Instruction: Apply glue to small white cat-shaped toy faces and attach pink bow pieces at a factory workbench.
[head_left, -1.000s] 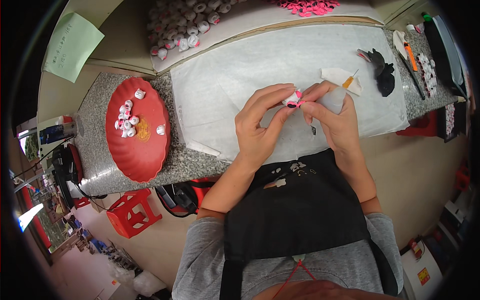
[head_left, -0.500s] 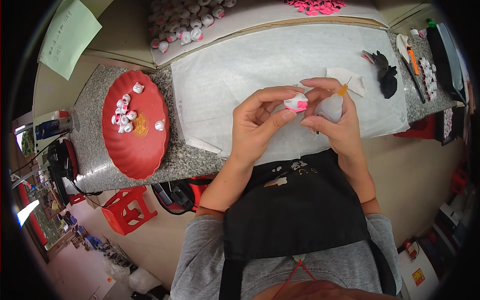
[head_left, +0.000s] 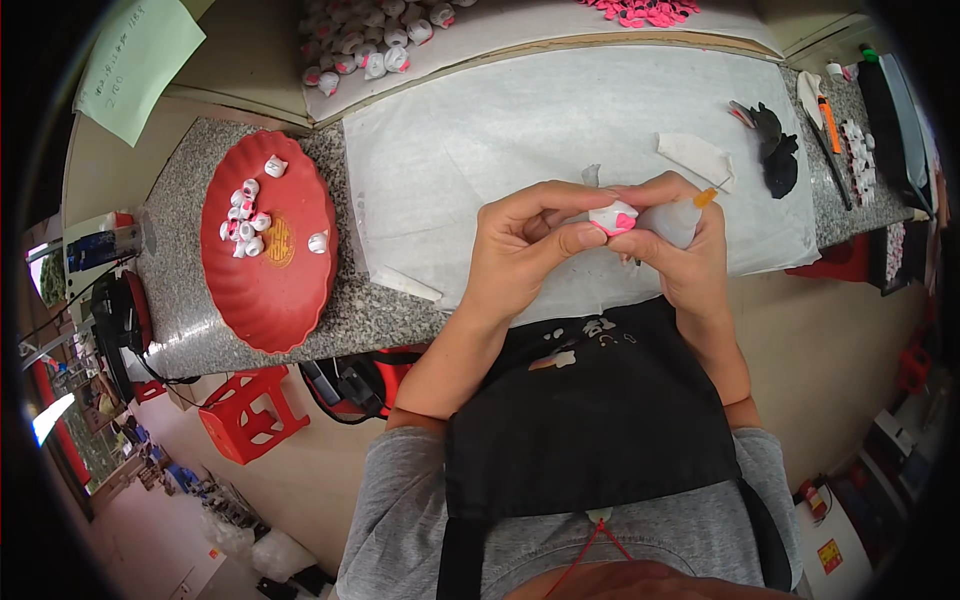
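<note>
Red and scalloped, the tray [head_left: 268, 312] stands at the left of the granite counter [head_left: 170, 300], its near rim close to the counter's front edge. Small white figures [head_left: 247, 218] are clustered toward its left wall. A narrow strip of granite parts its right rim from the white sheet [head_left: 440, 160], which spreads from there to the hands and up to the back ledge. Over the sheet's near part, the left hand [head_left: 518, 245] pinches a small white-and-pink piece [head_left: 606, 217] between thumb and fingers. The right hand [head_left: 692, 258] meets it, fingertips at the piece's right side, while gripping a translucent bottle [head_left: 670, 224] whose orange tip [head_left: 706, 197] points away, up and right. Beyond lie a paper scrap [head_left: 695, 162], apart from the tip, then a black bundle [head_left: 780, 175] near the sheet's right edge.
</note>
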